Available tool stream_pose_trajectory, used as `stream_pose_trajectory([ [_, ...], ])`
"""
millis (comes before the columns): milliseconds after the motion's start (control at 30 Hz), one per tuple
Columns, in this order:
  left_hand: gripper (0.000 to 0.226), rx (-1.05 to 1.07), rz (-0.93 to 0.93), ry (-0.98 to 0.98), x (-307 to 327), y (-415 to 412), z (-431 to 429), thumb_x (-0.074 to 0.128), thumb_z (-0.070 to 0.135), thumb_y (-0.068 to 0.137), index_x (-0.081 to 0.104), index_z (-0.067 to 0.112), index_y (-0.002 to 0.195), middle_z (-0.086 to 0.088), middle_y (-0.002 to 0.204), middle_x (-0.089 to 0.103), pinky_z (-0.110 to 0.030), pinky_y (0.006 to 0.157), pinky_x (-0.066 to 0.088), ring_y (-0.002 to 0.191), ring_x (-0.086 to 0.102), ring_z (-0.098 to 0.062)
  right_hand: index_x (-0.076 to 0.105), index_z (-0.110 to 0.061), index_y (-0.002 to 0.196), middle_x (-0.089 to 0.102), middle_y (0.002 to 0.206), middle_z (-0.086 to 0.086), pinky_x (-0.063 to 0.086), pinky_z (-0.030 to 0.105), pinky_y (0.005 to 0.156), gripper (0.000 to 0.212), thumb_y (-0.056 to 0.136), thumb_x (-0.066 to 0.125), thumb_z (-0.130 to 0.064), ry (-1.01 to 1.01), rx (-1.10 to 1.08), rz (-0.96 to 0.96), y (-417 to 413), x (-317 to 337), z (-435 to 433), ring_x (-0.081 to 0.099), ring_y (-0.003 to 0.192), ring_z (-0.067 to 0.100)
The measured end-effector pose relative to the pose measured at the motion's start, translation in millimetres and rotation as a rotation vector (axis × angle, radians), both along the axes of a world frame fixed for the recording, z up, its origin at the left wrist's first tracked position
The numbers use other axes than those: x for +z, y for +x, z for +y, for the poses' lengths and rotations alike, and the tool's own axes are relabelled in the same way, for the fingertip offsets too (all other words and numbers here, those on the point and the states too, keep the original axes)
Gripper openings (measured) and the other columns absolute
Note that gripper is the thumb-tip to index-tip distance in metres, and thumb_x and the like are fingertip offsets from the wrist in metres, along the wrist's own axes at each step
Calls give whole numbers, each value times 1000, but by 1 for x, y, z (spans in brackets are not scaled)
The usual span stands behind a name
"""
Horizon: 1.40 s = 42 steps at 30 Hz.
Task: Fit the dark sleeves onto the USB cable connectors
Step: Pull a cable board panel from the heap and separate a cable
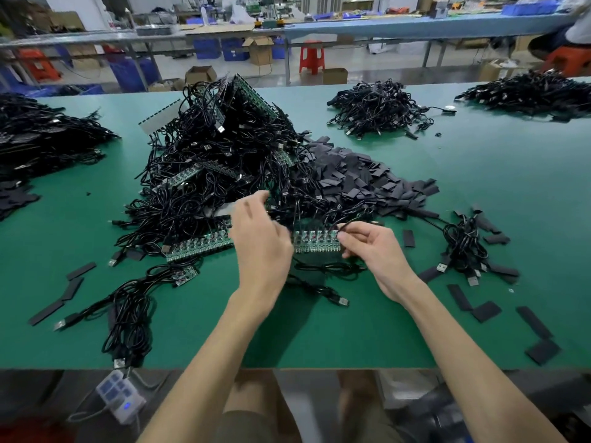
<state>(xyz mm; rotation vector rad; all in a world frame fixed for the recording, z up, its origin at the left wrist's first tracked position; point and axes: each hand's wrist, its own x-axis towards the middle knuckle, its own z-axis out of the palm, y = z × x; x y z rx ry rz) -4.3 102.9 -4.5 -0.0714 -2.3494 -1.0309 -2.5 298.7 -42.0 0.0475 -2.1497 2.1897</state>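
The job looks like it is only at its start. Both hands are busy with a green board strip [316,241] in the near middle of the tabletop [479,155], and no sleeve is in either hand.

The right hand [374,247] has its fingers [347,233] curled and pinching a thin black cable [351,222] at the right end of the strip. The left hand [259,244] is at the strip's left end, but it is blurry, so I cannot tell if its fingers are apart or holding something.

The dark sleeves [367,180] lie in a big loose pile just behind the hands, a bit to the right. More flat sleeves are dotted about near the left and right edges. The USB cables [224,155] make a tall tangled heap to the left of that pile, touching it.

Next, I think one cable needs pulling free until its metal plug end is out — then a hand must pick one sleeve from the pile and slide it over the plug. The cables are tangled, so a gentle pull is best.

Nothing on the tabletop sits in a box — it is all in loose heaps. Far away on the floor are open cardboard boxes [201,73] and blue bins [208,47], and I cannot see what is inside them.
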Motion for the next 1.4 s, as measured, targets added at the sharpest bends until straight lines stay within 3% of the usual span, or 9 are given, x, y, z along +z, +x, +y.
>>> stream_pose_trajectory([
  [67,36,-112,47,-156,0,3,11,61,12,97,56,17,132,1,123,56,-45,110,36,114,49,-16,74,-3,100,73,85,3,54,22,69,8,94,69,-3,-6,10,8,0,0,-1,60,68,12],
  [200,42,-297,-185,-383,-13,-2,22,60,46,99,55,30,138,9,126,53,-49,121,14,126,45,-14,72,4,107,73,90,10,53,21,66,14,94,67,2,-24,45,14,1,0,-2,63,76,11],
  [400,53,-345,-119,-268,-28,-1,14,67,47,94,54,27,142,5,133,46,-38,117,19,130,41,-15,73,0,108,74,90,8,52,21,67,17,92,69,3,-80,61,10,2,1,1,67,80,11],
  [633,63,-378,-78,-340,-38,11,7,72,48,90,53,25,145,4,139,51,-49,123,19,134,41,-15,76,-1,102,76,91,11,51,24,66,15,87,77,-5,-103,21,-7,1,-1,2,62,76,19],
  [767,41,-337,36,-356,-37,16,8,68,28,98,64,16,137,-1,133,65,-48,112,39,123,58,-22,74,-3,102,75,84,6,51,20,62,14,90,76,-9,-167,31,2,2,1,2,67,73,12],
  [1000,22,-279,87,-426,-23,24,11,62,26,102,75,16,116,-1,104,78,-38,78,57,100,72,-23,75,-24,110,69,104,5,52,26,71,25,90,76,-9,-29,60,124,7,5,2,60,91,11],
  [1200,38,-496,-333,-459,3,-7,-2,52,34,106,47,21,71,7,60,49,-36,59,35,63,50,-24,77,-19,97,72,94,4,55,26,77,20,87,78,-2,97,74,156,5,2,-3,64,84,12],
  [1333,41,-604,-511,-342,18,-23,-2,61,36,102,55,15,67,0,57,46,-29,53,29,53,36,-12,76,-29,86,71,79,-4,54,26,61,26,90,76,-3,122,55,128,4,-1,-4,63,70,7],
  [1400,35,-539,-516,-358,16,-22,1,62,39,101,65,12,79,-7,66,58,-32,56,35,60,48,-18,76,-26,88,72,78,1,55,26,59,23,89,76,-3,140,35,129,3,-2,-5,63,69,8],
])
